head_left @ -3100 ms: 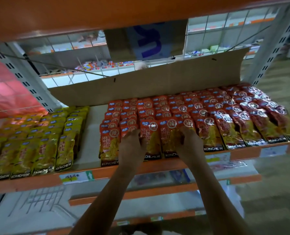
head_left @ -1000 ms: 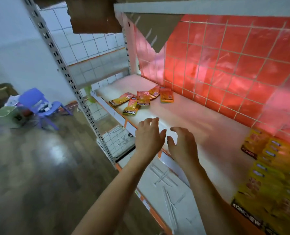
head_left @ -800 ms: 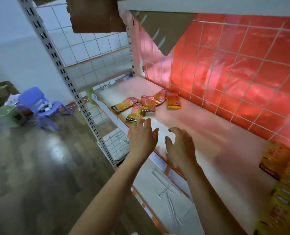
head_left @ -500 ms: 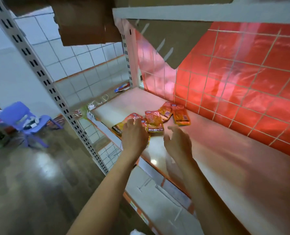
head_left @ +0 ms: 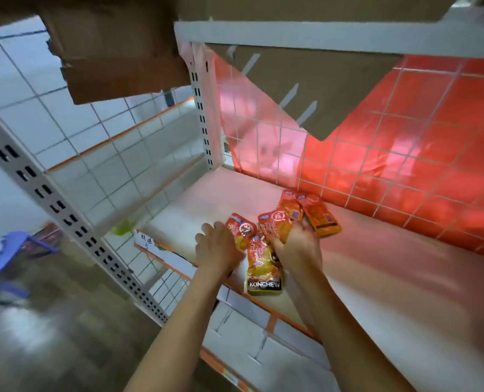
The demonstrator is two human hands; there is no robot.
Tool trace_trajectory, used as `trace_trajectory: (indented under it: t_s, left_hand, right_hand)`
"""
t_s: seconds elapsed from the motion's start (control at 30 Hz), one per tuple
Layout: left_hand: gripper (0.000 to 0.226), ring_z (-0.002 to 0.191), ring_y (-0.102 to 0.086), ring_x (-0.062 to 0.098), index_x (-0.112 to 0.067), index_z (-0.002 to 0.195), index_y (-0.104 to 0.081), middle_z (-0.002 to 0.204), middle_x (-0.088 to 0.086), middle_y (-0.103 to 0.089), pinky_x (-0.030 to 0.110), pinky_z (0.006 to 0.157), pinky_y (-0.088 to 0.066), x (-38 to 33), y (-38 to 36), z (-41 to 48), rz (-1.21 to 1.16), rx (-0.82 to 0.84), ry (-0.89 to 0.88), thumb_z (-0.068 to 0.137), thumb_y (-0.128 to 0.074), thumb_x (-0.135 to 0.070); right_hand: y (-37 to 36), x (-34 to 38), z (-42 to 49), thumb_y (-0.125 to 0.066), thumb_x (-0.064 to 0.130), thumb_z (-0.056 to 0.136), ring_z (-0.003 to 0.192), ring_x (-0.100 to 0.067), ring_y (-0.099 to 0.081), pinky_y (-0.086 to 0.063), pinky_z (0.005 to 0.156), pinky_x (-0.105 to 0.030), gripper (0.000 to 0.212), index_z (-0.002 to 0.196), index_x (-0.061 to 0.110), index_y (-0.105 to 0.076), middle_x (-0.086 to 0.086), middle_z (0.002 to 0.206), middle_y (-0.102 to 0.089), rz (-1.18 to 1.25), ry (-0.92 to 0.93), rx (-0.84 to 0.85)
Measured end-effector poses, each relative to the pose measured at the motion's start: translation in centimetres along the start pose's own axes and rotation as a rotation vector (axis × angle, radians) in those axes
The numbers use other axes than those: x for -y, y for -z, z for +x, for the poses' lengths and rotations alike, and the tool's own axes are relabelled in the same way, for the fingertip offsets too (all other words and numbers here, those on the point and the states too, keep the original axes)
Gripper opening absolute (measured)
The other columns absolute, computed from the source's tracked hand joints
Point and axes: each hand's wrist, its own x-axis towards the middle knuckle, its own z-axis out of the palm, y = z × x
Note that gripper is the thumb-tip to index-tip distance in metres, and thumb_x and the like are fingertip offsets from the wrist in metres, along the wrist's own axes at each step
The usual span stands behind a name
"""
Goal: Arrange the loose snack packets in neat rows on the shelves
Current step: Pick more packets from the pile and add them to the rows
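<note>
The widest thing before me is the pale, smooth shelf board (head_left: 390, 278), flat and matt, with an orange strip along its front edge. Behind the shelf board stands a glossy red panel (head_left: 447, 142), crossed by a thin white wire grid in squares. Above the shelf board hangs a stiff brown cardboard sheet (head_left: 305, 80), cut to a downward point. At the shelf board's left end rises a white steel upright (head_left: 204, 108) punched with paired slots.

The shiny orange-red foil snack packets (head_left: 321, 217) lie loose and overlapping on the shelf board near that left end, five flat, oblong, crinkled pouches. The frontmost packet (head_left: 263, 267) carries a black band reading KONCHEW and nearly reaches the front edge; two lie fanned close to the back.

My right hand (head_left: 297, 247) curls thumb and fingers round the middle packet (head_left: 276, 226). My left hand (head_left: 218, 250) lies palm down, fingers lightly bent onto the leftmost packet (head_left: 240, 229); through the blur I cannot tell whether they pinch it or merely touch.
</note>
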Motion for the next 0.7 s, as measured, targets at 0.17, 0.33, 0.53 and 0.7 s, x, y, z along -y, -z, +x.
trace_trajectory:
  t_s: [0.17, 0.33, 0.53, 0.7]
  left_hand:
    - [0.043, 0.098, -0.06, 0.039, -0.007, 0.112, -0.044, 0.112, 0.015, -0.05, 0.034, 0.069, -0.037, -0.9, -0.2, -0.1, -0.177, -0.128, -0.149, 0.085, -0.07, -0.028]
    - [0.025, 0.093, -0.06, 0.036, -0.01, 0.103, -0.045, 0.1, 0.013, -0.064, 0.033, 0.064, -0.032, -4.3, -0.4, -0.9, -0.314, -0.214, -0.405, 0.089, -0.061, -0.021]
    - [0.03, 0.089, -0.061, 0.039, -0.006, 0.11, -0.052, 0.092, 0.017, -0.068, 0.04, 0.067, -0.043, -11.5, -1.7, -5.4, -0.558, -0.116, -0.654, 0.094, -0.058, -0.03]
    - [0.023, 0.081, -0.062, 0.028, -0.011, 0.102, -0.059, 0.084, 0.006, -0.067, 0.036, 0.068, -0.047, -17.5, -4.7, -11.0, -0.707, 0.201, -0.701, 0.093, -0.057, -0.032]
  right_hand:
    - [0.1, -0.5, -0.9, -0.061, 0.024, 0.088, 0.107, -0.036, -0.057, -0.044, 0.086, -0.038, 0.051, 0.133, 0.011, -0.041, -0.016, 0.12, -0.058, 0.172, -0.1, -0.048]
    - [2.1, -2.9, -3.1, -0.063, 0.016, 0.082, 0.07, -0.021, -0.056, -0.041, 0.062, -0.029, 0.034, 0.113, 0.017, -0.049, 0.002, 0.083, -0.06, 0.492, -0.229, -0.201]
    - [7.1, -8.3, -6.6, -0.066, 0.029, 0.076, 0.077, -0.021, -0.063, -0.041, 0.062, -0.027, 0.026, 0.097, 0.016, -0.058, 0.001, 0.084, -0.065, 0.6, -0.321, -0.373]
    - [11.6, -14.6, -10.9, -0.063, 0.023, 0.086, 0.082, -0.024, -0.066, -0.054, 0.077, -0.043, 0.009, 0.093, 0.017, -0.063, -0.003, 0.087, -0.068, 0.677, -0.364, -0.542]
